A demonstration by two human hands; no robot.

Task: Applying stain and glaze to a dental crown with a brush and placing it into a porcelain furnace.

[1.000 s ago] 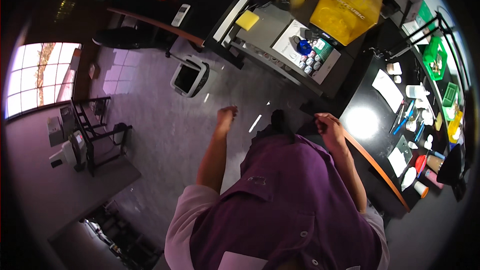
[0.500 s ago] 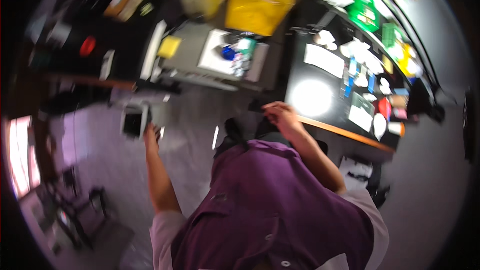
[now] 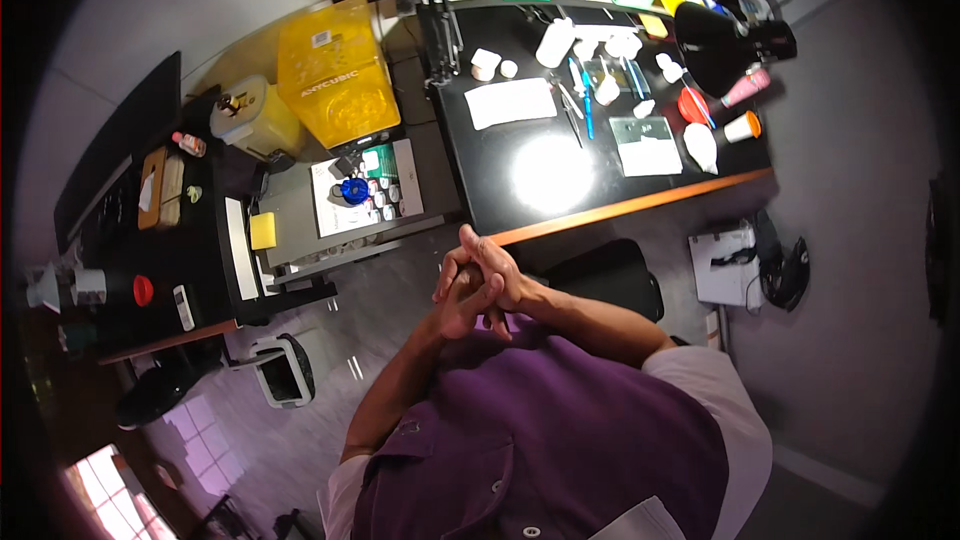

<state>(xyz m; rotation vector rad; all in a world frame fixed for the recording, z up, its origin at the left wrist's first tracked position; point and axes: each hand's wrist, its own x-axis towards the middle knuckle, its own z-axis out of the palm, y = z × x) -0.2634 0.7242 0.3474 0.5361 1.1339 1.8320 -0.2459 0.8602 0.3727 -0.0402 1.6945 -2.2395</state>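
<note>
Near the front left corner of the bench [image 3: 485,175], the left hand [image 3: 461,313] and the right hand [image 3: 502,274] have come together; a second ago they hung well apart. The view has swung too, so the bench that stood off to the right now lies ahead. The fingers of both hands cross and press against one another, seemingly laced, and pinch nothing that shows; the overlap hides how far each hand curls and whether anything lies between the palms. With each hand on the other, neither is seen working on what the bench carries, so the closest thing besides the hands is the bench's own corner; whether they touch it cannot be told. Toward the left on the bench lies a white sheet [image 3: 510,103], then a blue tool [image 3: 589,118] near the middle, a dark-and-white card [image 3: 647,152] right of that, and a white-and-orange cup [image 3: 738,129] by the right end. Left of the bench, a blue round piece [image 3: 354,191] rests on a white printed pack [image 3: 333,216], and a black chair [image 3: 615,275] stands by the bench's front.
</note>
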